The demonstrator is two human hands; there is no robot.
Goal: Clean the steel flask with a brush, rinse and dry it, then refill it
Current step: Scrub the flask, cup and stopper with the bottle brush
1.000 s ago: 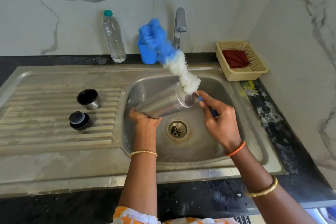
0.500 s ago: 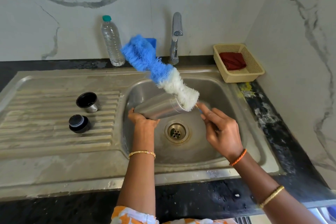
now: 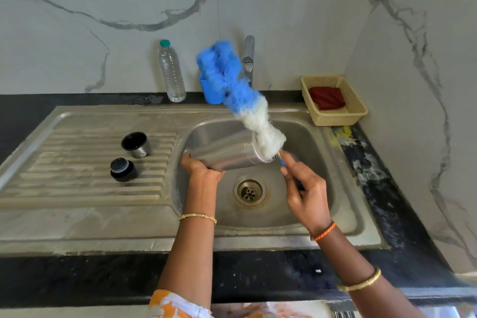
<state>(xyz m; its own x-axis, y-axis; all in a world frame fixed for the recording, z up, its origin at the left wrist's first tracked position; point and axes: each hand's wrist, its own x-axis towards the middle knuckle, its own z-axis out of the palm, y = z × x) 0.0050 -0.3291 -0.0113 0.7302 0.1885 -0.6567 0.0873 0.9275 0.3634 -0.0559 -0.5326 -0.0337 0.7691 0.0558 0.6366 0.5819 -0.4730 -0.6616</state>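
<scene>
- Flask [image 3: 227, 153] of steel is lying almost on its side above the sink basin [image 3: 304, 137], just behind the drain [image 3: 249, 191], with its open mouth pointing to the right.
- The left hand [image 3: 200, 166] is gripping the flask at its bottom end, with fingers closed under and around the base.
- The right hand [image 3: 305, 190] is closing around the thin blue handle of the brush [image 3: 241, 100], to the right of the drain.
- The brush is standing tilted, with its white bristles touching the mouth of the flask and its blue bristles rising up toward the tap [image 3: 248, 59]; the bristles are looking blurred.
- A steel cup [image 3: 136, 144] and a black stopper [image 3: 122, 169] are sitting on the ribbed draining board, well to the left of the drain.
- A clear water bottle [image 3: 171, 72] and a blue holder [image 3: 211, 90] are standing behind the basin, left of the tap.
- A beige basket [image 3: 357, 107] with a red cloth [image 3: 326, 97] is resting far right behind the drain.
</scene>
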